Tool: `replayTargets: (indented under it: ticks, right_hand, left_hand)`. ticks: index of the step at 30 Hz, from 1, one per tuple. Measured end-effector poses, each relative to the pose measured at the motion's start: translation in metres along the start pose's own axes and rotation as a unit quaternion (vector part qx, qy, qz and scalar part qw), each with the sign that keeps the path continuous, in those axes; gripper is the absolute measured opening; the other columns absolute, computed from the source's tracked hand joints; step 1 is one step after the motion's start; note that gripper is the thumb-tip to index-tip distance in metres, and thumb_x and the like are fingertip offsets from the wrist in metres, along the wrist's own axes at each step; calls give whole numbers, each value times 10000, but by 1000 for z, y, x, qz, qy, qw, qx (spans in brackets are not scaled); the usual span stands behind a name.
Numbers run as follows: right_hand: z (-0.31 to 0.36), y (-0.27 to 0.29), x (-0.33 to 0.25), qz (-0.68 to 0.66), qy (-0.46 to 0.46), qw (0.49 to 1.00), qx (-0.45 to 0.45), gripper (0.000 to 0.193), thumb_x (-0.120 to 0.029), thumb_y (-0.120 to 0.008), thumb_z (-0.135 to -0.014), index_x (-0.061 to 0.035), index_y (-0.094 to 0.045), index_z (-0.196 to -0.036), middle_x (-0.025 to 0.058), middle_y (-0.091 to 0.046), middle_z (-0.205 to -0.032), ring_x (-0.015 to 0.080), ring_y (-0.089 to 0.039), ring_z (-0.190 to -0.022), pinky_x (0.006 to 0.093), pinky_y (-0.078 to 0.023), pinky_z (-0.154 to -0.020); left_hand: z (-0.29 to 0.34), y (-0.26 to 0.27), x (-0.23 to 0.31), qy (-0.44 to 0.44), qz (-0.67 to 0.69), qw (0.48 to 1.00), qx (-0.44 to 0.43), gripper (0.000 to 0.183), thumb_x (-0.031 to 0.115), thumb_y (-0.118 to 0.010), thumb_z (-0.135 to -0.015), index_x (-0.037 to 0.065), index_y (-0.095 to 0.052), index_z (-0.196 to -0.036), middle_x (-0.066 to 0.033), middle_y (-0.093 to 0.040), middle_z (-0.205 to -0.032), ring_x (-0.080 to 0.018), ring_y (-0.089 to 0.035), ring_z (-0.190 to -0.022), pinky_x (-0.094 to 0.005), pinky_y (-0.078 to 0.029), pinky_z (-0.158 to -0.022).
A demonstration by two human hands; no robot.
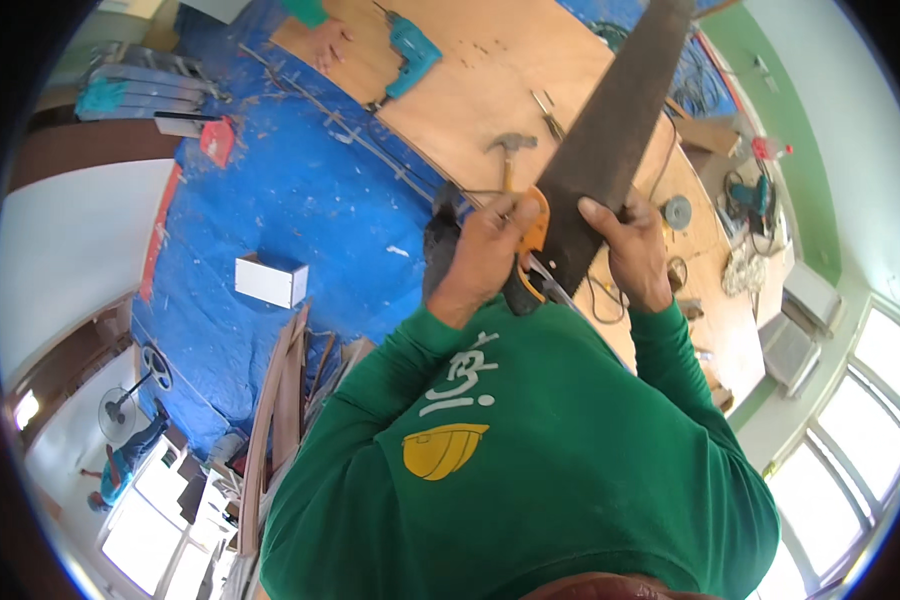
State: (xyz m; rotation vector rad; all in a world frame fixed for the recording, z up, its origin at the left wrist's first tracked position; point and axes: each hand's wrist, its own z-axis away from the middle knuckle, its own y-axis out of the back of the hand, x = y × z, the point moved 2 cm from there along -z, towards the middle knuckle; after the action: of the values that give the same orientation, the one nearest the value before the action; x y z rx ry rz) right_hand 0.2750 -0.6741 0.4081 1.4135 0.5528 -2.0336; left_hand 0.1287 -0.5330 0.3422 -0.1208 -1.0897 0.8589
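Left hand (485, 245): gripping the orange handle (540, 225) of a handsaw (615, 125). Right hand (635, 245): pinching its blade. Saw: before the chest, tip far right, over plywood (450, 110). Advised: steady hold, fingertips on flat faces, off edges. Beyond, leftward: claw hammer (511, 147), teal power drill (411, 58).
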Motion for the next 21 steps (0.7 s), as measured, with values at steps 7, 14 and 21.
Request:
replayTargets:
  ticks: [7,14,21]
  right_hand:
    - [2,-7,13,72,60,996,12,366,-214,-757,-1024,53,-736,-1272,83,-775,-1175,191,-700,-1027,349,-552,-947]
    - [12,-18,16,-17,26,999,-22,404,-218,-730,-1058,40,-677,-1365,131,-735,-1265,212,-690,-1129,364,-559,-985]
    - [8,-40,8,16,17,994,-109,417,-203,-711,-1080,56,-641,-1400,150,-723,-1285,247,-716,-1121,400,-590,-988]
  left_hand:
    - [14,-3,1,-69,-44,995,54,341,334,-654,-1141,15,-742,-1224,-14,-697,-884,-58,-579,-617,-243,-475,-515]
    - [14,9,-13,-162,-170,968,87,477,452,-661,-1110,-9,-741,-1200,-70,-692,-852,-144,-632,-642,-328,-535,-573]
    - [41,20,-26,-218,-138,951,172,504,477,-698,-1084,-23,-744,-1122,-150,-719,-853,-228,-693,-781,-408,-554,-722]
